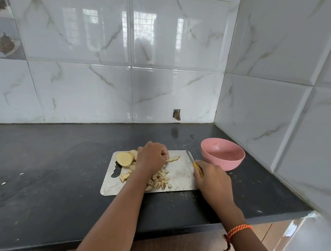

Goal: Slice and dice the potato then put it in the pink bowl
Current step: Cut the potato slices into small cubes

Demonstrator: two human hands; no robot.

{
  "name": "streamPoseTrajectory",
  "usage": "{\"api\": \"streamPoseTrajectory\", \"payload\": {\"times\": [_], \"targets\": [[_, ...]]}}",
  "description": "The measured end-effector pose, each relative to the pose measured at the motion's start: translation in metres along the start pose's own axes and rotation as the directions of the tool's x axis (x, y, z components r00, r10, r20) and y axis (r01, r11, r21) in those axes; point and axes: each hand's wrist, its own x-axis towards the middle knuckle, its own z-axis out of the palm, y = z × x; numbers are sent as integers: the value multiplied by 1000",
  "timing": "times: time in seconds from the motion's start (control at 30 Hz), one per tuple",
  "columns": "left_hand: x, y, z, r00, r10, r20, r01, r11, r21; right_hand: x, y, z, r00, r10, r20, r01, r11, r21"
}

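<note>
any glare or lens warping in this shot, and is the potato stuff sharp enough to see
Head view: bright window reflections glare on the glossy wall tiles; wide-angle warping bows the tile lines and the black counter edge; the diced potato and potato slices on the cutting board are reasonably sharp; the pink bowl is evenly lit.

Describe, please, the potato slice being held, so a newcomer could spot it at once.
On the black counter lies a steel cutting board. At its far edge, the left hand holds one flat potato slice, apart from the diced pieces nearer the person.
</note>
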Motion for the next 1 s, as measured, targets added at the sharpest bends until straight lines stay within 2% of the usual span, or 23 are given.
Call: {"api": "streamPoseTrajectory", "payload": {"times": [0.13, 0.27, 0.37, 0.43, 0.7, 0.9, 1.0], "targets": [[1, -5, -5, 1000, 1, 23, -2, 1000, 15, 2, -10, 1, 987, -111, 114, 121, 989, -80], [-1, -7, -13, 997, -3, 83, -1, 999, 51, -6, -16, 2, 952, -216, 215, 198, 975, 100], [-2, -9, -18, 999, -14, 53, 12, 999, 44, -4, -10, 5, 981, -138, 134, 112, 976, 186], [-5, -8, -21, 999, -33, 36, 33, 999, 11, -3, -9, 4, 992, -91, 91, 74, 983, 169], [-9, -6, -33, 998, -54, 33, 59, 982, -179, 2, -19, 2, 992, -109, 69, 106, 993, 50], [-8, -65, -56, 978, -142, -155, 101, 964, -245, 7, -17, 6, 986, -145, 80, 144, 989, 14], [-20, -99, -70, 974, -176, -141, 144, 966, -215, 6, -15, 5, 989, -136, 62, 133, 989, 57]]}}
